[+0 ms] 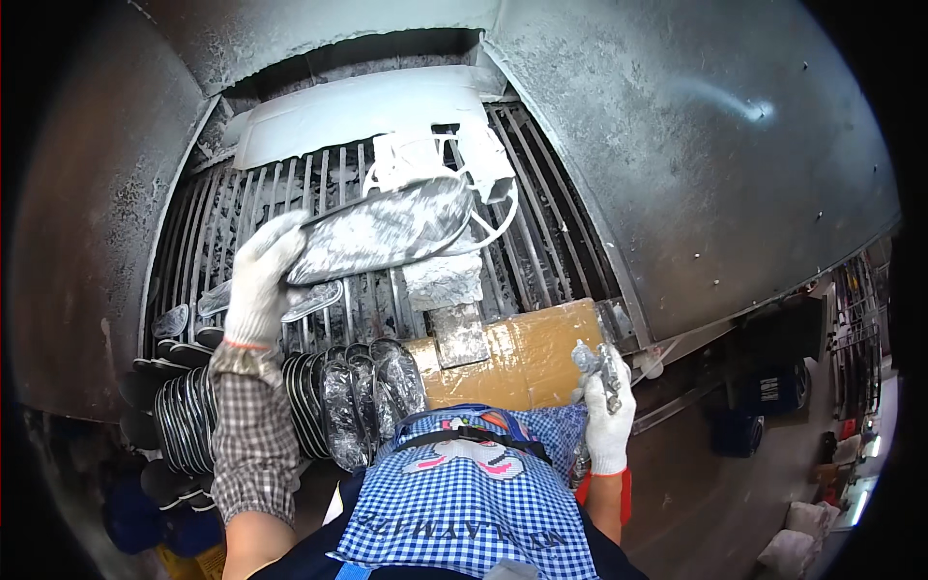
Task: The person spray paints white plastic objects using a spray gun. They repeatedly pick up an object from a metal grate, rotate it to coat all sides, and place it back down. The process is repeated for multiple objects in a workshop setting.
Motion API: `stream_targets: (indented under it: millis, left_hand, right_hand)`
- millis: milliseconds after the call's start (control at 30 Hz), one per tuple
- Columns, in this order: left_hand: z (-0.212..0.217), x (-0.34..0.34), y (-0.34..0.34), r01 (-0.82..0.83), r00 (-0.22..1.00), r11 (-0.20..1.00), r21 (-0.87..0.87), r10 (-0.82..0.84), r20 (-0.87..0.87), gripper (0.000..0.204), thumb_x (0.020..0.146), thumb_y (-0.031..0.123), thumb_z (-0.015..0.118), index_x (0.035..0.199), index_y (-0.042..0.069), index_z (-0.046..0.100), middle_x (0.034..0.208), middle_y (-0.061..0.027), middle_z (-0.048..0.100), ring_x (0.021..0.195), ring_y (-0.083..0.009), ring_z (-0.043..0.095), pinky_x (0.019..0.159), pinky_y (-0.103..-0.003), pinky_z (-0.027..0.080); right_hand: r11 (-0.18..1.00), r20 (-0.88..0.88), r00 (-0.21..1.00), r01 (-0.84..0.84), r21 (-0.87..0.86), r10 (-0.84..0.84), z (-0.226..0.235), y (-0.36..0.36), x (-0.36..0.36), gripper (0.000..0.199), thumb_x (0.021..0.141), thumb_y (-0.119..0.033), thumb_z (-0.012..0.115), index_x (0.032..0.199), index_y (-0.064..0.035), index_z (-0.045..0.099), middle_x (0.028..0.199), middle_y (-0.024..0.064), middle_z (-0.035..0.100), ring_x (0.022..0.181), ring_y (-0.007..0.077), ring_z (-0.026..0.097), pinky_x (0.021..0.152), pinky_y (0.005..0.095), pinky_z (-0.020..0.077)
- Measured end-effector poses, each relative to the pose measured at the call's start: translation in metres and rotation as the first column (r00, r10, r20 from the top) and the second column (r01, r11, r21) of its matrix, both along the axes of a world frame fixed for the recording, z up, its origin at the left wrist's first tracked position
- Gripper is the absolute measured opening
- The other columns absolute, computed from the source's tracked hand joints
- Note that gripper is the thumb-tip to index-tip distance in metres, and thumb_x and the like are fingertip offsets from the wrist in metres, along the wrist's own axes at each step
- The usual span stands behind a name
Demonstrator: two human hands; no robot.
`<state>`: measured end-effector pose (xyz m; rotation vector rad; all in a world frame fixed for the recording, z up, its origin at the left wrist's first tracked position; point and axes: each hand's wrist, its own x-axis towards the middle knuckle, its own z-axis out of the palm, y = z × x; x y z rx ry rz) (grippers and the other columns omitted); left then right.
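Note:
My left hand (266, 271), in a white glove, grips one end of a long sole-shaped piece (382, 230) with a dark rim and a streaky white and grey face. The piece is raised at a slant over the slatted grating, its far end in front of a white round frame (503, 227). My right hand (609, 416), also gloved, is closed around a small metal spray gun (601, 372) low on the right. Under my left forearm, several dark soles (186, 416) stand in a packed row. Beside them are several film-wrapped soles (367, 391).
The metal grating (319, 179) is crusted with white residue, with a pale sheet (362, 111) at its back. Metal walls (696, 164) rise on both sides. A taped brown cardboard piece (517, 358) lies along the near edge. Blue containers (739, 435) stand at the right.

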<state>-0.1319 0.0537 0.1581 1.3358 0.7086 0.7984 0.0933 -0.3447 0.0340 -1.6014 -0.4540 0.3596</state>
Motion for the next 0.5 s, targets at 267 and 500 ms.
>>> stream_targets:
  millis: [267, 500]
  left_hand:
    - [-0.002, 0.087, 0.022, 0.09, 0.991, 0.994, -0.055, -0.084, 0.101, 0.031, 0.102, 0.019, 0.071, 0.127, 0.0, 0.071, 0.099, -0.0058, 0.077, 0.064, -0.0066, 0.068, 0.044, -0.018, 0.049]
    - [0.005, 0.127, 0.054, 0.032, 0.996, 0.999, -0.04, -0.028, 0.079, 0.026, 0.102, 0.02, 0.071, 0.121, 0.001, 0.072, 0.098, -0.0041, 0.075, 0.062, -0.0068, 0.063, 0.042, -0.019, 0.045]
  right_hand:
    - [0.999, -0.036, 0.999, 0.011, -0.037, -0.012, 0.0, 0.002, 0.004, 0.054, 0.105, -0.011, 0.062, 0.154, 0.0067, 0.047, 0.138, 0.0139, 0.063, 0.106, 0.0174, 0.068, 0.087, 0.03, 0.0582]
    - [0.996, -0.042, 0.998, 0.035, -0.08, -0.038, -0.02, -0.008, 0.01, 0.056, 0.107, -0.015, 0.061, 0.155, 0.0089, 0.045, 0.145, 0.0183, 0.063, 0.128, 0.0221, 0.062, 0.102, 0.034, 0.0536]
